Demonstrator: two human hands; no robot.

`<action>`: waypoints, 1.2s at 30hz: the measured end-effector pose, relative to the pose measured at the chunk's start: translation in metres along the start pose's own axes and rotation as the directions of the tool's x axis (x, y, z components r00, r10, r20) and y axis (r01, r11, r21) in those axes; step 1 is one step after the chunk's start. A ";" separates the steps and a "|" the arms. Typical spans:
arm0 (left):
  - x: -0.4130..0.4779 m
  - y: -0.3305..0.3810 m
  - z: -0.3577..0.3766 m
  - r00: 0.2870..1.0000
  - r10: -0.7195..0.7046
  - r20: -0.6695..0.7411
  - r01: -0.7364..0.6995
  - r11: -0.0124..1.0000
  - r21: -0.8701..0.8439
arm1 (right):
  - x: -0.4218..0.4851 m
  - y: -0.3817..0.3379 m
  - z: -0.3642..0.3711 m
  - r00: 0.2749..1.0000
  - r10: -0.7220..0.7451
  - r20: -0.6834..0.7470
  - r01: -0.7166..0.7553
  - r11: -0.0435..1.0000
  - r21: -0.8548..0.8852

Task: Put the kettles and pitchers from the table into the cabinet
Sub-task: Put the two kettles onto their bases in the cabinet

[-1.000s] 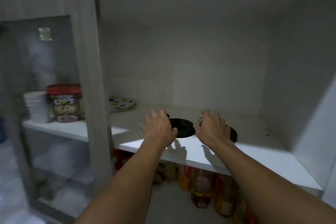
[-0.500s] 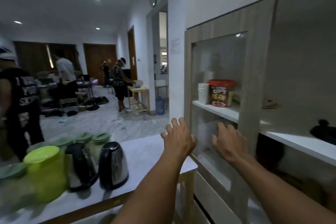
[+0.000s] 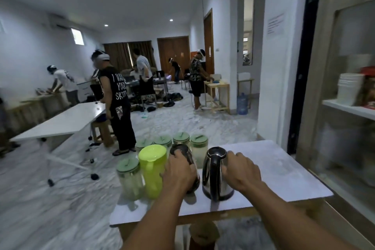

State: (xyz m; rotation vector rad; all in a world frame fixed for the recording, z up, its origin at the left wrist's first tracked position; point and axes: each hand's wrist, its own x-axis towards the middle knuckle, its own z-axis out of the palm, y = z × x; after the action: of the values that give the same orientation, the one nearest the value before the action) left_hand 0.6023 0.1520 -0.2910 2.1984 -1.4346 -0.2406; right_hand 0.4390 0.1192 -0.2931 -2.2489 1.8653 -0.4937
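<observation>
Two steel kettles stand on the white table [image 3: 284, 176]. My left hand [image 3: 178, 174] wraps over the handle of the left kettle [image 3: 183, 151] and hides most of it. My right hand [image 3: 241, 170] curls around the black handle of the right kettle [image 3: 213, 178]. Both kettles still rest on the tabletop. Left of them are a lime green pitcher [image 3: 152, 168] and several clear pitchers with green lids, one at the front [image 3: 129, 180] and one at the back [image 3: 198, 145]. The cabinet [image 3: 345, 107] is at the right edge of the view.
Behind the cabinet's glass door a stack of white cups [image 3: 349, 89] sits on a shelf. Several people stand further back in the room. A second white table [image 3: 60, 122] is at the left and a blue water bottle [image 3: 242, 103] by the wall.
The view has swung left from the cabinet shelf to the table. Both hands have gone from the shelf, through the air, onto the two kettles' handles.
</observation>
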 end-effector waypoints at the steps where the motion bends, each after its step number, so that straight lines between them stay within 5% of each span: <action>1: 0.008 -0.007 0.009 1.000 -0.025 0.015 0.026 0.999 -0.028 | 0.007 -0.003 0.010 0.999 0.020 0.033 -0.021 1.000 0.018; 10: 0.097 -0.023 0.097 0.926 -0.358 0.118 0.375 0.853 -0.364 | 0.103 -0.004 0.097 0.876 0.345 0.338 -0.457 0.817 0.352; 16: 0.155 -0.036 0.145 0.827 -0.493 0.271 0.561 0.689 -0.459 | 0.151 0.014 0.155 0.876 0.294 0.381 -0.475 0.653 0.589; 18: 0.164 -0.034 0.147 0.812 -0.498 0.304 0.582 0.655 -0.482 | 0.161 0.014 0.162 0.828 0.311 0.466 -0.553 0.592 0.586; 21: 0.168 -0.032 0.147 0.813 -0.473 0.339 0.580 0.610 -0.540 | 0.160 0.009 0.156 0.772 0.370 0.517 -0.632 0.541 0.555; 29: 0.138 -0.023 0.122 0.945 -0.240 0.223 0.327 0.648 -0.688 | 0.119 0.015 0.109 0.711 0.656 0.252 -0.642 0.461 0.612; 36: 0.071 0.054 0.066 0.964 0.148 0.223 0.056 0.704 -0.708 | 0.031 0.056 0.023 0.457 0.888 0.037 -0.632 0.295 0.716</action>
State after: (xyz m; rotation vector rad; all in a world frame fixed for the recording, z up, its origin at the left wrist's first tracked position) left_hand 0.5621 0.0507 -0.3118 1.5112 -1.2272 -0.9402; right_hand 0.4006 0.0758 -0.3289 -0.6013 2.1821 -1.1800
